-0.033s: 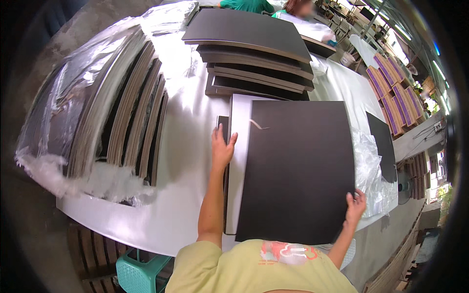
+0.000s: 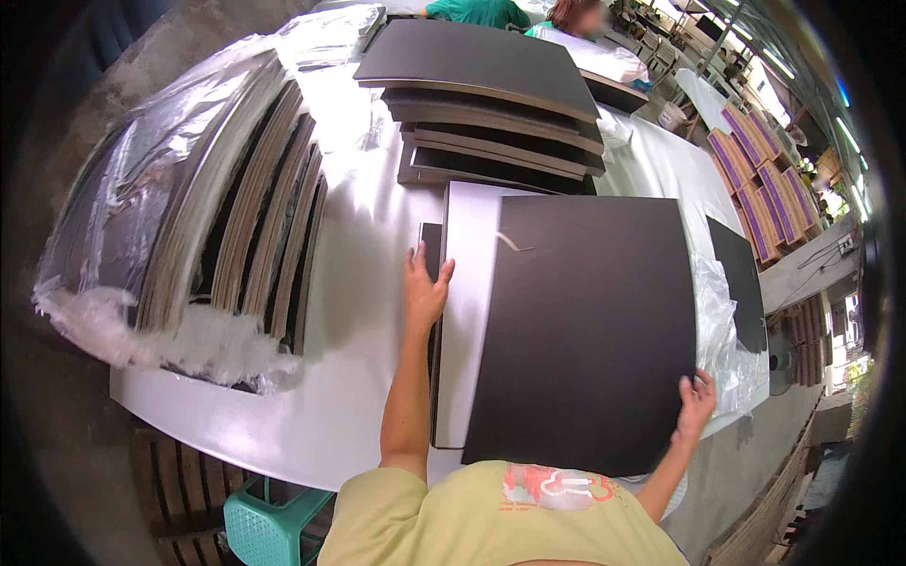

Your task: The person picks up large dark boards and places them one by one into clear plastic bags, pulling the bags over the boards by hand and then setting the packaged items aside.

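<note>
A large black board (image 2: 590, 330) lies in front of me, shifted right over a white board (image 2: 464, 330) whose left part shows. My right hand (image 2: 696, 406) grips the black board's right edge, fingers curled at the rim. At the white board's left edge is my left hand (image 2: 427, 292), open, fingers stretched upward and thumb apart, beside a narrow dark piece (image 2: 431, 236). A small pale strip (image 2: 510, 241) lies on the black board's upper left corner. What is under the boards is mostly hidden.
A tall stack of black boards (image 2: 472, 61) stands beyond. Plastic-wrapped boards (image 2: 179, 208) fill the table's left. Clear plastic film (image 2: 719, 311) and another black board (image 2: 736, 274) lie right. A turquoise stool (image 2: 264, 528) stands below the white table (image 2: 236, 424). People sit at the far side.
The black board has slid slightly right with my right hand, baring more of the white board. The pale strip moved with it. My left hand has shifted slightly left.
</note>
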Action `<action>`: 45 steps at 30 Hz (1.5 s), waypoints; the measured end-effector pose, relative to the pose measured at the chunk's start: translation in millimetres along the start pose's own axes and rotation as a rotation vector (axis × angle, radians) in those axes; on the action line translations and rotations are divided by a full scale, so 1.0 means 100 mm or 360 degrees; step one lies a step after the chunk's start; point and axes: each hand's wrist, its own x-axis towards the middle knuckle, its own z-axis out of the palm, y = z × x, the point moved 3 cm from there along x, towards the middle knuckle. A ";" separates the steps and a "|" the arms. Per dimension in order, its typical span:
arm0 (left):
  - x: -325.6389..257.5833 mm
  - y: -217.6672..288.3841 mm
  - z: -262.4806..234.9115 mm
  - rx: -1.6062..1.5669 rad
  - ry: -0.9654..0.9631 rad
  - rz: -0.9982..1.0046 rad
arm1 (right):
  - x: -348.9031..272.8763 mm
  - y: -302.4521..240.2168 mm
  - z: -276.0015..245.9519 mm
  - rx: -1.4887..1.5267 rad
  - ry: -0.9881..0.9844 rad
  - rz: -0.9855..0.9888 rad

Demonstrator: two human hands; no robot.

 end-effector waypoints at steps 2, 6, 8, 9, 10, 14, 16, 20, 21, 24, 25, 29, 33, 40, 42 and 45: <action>-0.27 0.28 -0.25 0.0000 0.0039 0.0021 | -0.08 -0.11 -0.51 -0.0048 0.0114 0.0062; -0.87 0.75 -0.40 -0.0255 -0.0107 0.0081 | 0.06 -0.33 -1.27 -0.0224 0.0298 -0.0227; -1.14 0.95 -0.25 -0.0361 -0.0286 0.0097 | 0.23 -0.83 -1.38 -0.0391 0.0196 -0.0416; -1.27 1.06 -0.10 -0.0550 -0.0465 0.0072 | 0.33 -1.05 -1.54 -0.0598 0.0138 -0.0514; -1.42 1.19 0.10 -0.0749 -0.0673 0.0041 | 0.19 -1.53 -1.51 -0.0694 0.0173 -0.0673; -1.91 1.58 0.55 -0.1540 -0.1376 -0.0379 | -0.51 -2.62 -0.90 -0.1232 0.0144 -0.1083; -2.05 1.54 0.80 -0.2063 -0.1548 -0.0730 | -1.02 -2.66 -0.81 -0.1516 0.0171 -0.1656; -2.28 1.53 1.00 -0.3151 -0.1748 -0.1522 | -1.86 -2.03 -1.13 -0.1744 0.0052 -0.2045; -2.28 1.53 0.94 -0.3308 -0.1710 -0.1548 | -1.95 -1.84 -1.20 -0.1626 -0.0007 -0.2006; -2.61 1.46 0.79 -0.3512 -0.1584 -0.1629 | -2.17 -0.93 -1.65 -0.1493 0.0117 -0.1651; -2.77 1.37 0.83 -0.3484 -0.1543 -0.1676 | -2.25 -0.54 -1.78 -0.1509 0.0144 -0.1569; -3.07 0.93 0.41 -0.3303 -0.1140 -0.1554 | -2.49 0.27 -1.80 -0.1387 0.0042 -0.1442; -3.39 0.81 0.32 -0.3074 -0.0973 -0.1453 | -2.68 0.35 -1.99 -0.1308 0.0057 -0.1431; -4.28 1.16 0.63 -0.2722 -0.1013 -0.1326 | -2.99 -0.05 -3.13 -0.1023 0.0371 -0.1653; -4.63 1.27 0.86 -0.2606 -0.1052 -0.1326 | -3.15 -0.02 -3.57 -0.0994 0.0407 -0.1763; -5.32 1.62 1.48 -0.2434 -0.1199 -0.1338 | -3.51 0.30 -4.40 -0.0968 0.0370 -0.1509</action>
